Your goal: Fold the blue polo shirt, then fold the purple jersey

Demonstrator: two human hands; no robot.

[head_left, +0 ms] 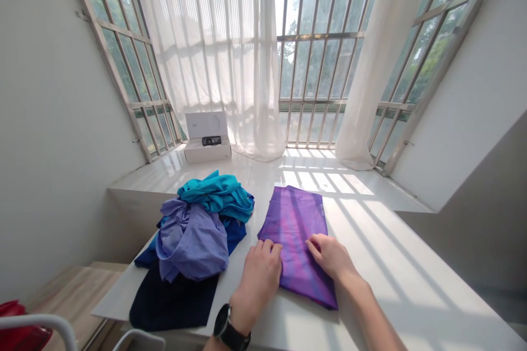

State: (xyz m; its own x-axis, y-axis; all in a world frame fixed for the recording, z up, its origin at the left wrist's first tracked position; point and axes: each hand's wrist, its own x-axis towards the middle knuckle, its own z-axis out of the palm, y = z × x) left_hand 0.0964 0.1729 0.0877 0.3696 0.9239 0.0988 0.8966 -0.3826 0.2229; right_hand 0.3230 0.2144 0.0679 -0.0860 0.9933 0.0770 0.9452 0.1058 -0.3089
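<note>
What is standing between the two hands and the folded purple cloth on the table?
Nothing visible. The left hand and the right hand both lie flat on the near end of the purple cloth, touching it directly. The pile of blue clothes lies apart, to the left of the cloth, on the white table.
</note>
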